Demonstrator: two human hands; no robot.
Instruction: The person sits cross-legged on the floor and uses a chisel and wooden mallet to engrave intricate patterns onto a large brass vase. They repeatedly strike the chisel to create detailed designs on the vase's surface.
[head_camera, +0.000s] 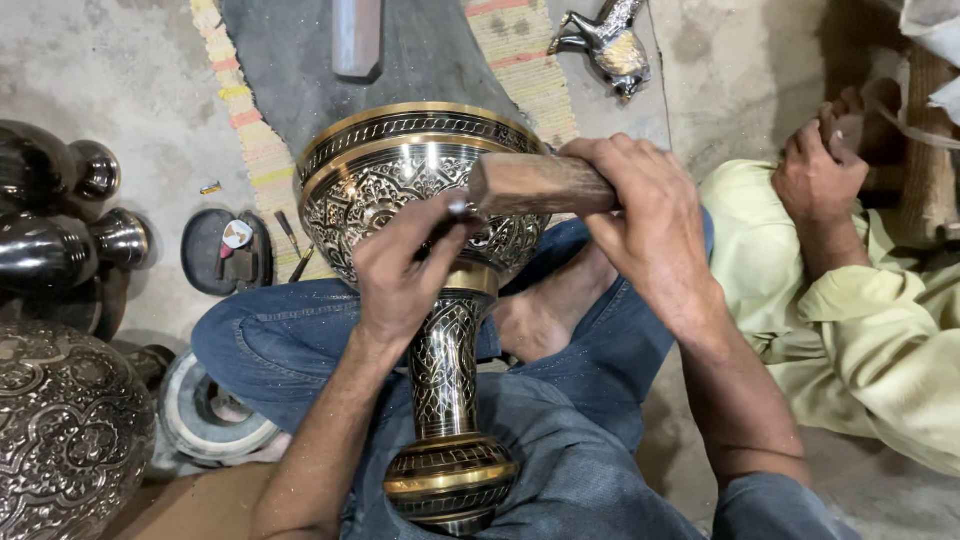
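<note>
An engraved brass goblet-shaped vase (400, 170) lies across my lap, its wide bowl pointing away and its foot (450, 480) near my body. My left hand (405, 265) rests on the bowl's side and pinches a thin metal chisel (458, 209) against the engraved surface. My right hand (645, 225) grips a wooden mallet block (535, 185), whose end sits right at the chisel's head.
Dark engraved metal vessels (60, 430) and polished pots (50, 210) stand at the left. A small round dish with tools (228, 250) lies on the concrete floor. A striped mat (255, 140) lies ahead, a metal bird figure (610, 45) beyond. Another person in a yellow-green garment (860, 310) sits at the right.
</note>
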